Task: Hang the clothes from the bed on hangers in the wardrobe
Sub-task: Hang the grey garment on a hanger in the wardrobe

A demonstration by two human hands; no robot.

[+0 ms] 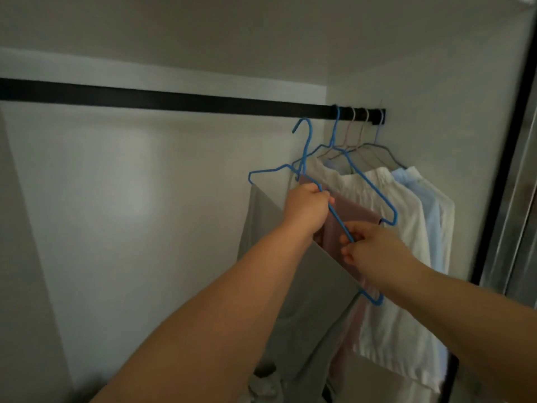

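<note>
Head view, wardrobe interior. We hold one blue wire hanger (302,158) below the black rail (174,100), its hook up and not on the rail; its long axis runs on a slant from upper left down to lower right. A grey garment (279,257) drapes over its bar and hangs down at the left. Our left hand (306,209) has its fingers curled round the hanger's sloping wire near the neck. Our right hand (369,248) pinches the same wire lower down with thumb and fingertips, touching a dusty-pink garment (348,216) just behind.

Around: a second blue hanger (374,187) hangs on the rail and seems to carry the pink piece, though the blur leaves that unsure. Further right hang a white garment (398,257) and a pale blue garment (430,216), pressed close together at the rail's right end beside the wardrobe side wall (436,112). Their hooks crowd the rail's end bracket.

Edges and room: the rail's left stretch lies bare before the white back wall (130,184). A dark door frame (505,158) bounds the right edge.
</note>
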